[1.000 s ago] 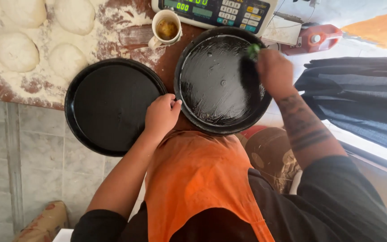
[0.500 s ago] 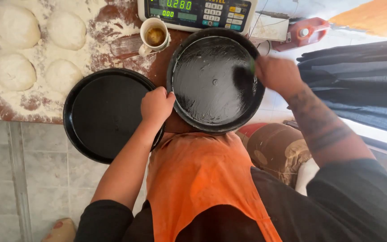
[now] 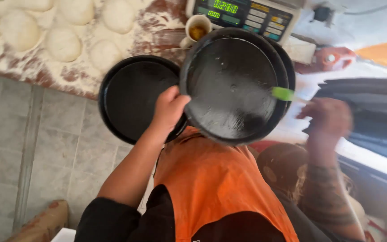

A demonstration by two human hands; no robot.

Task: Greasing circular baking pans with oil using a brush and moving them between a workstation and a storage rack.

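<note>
Upper left of the frame: a floured counter [image 3: 75, 76] carries several round dough balls [image 3: 62, 44]. Below it, a grey tiled floor [image 3: 36, 152] fills the left side.

Left of centre: an empty round black pan [image 3: 131, 101] sits at the counter edge. The left hand [image 3: 169, 110] overlaps its right rim and grasps the lower left rim of a second, glossy black pan [image 3: 229, 85], fingers clenched on the rim. This glossy pan occupies the upper centre of the frame, tilted, and rests on another dark pan whose edge shows at its right.

Upper centre: a small cup [image 3: 198, 29] of yellowish liquid stands just beside the glossy pan, next to a digital scale [image 3: 242, 13].

Right of centre: a green brush [image 3: 284, 93] lies over the right rim of the glossy pan. The right hand [image 3: 328, 118] is blurred; its grip appears closed on the brush handle.

Lower centre: an orange apron [image 3: 211, 188].
</note>
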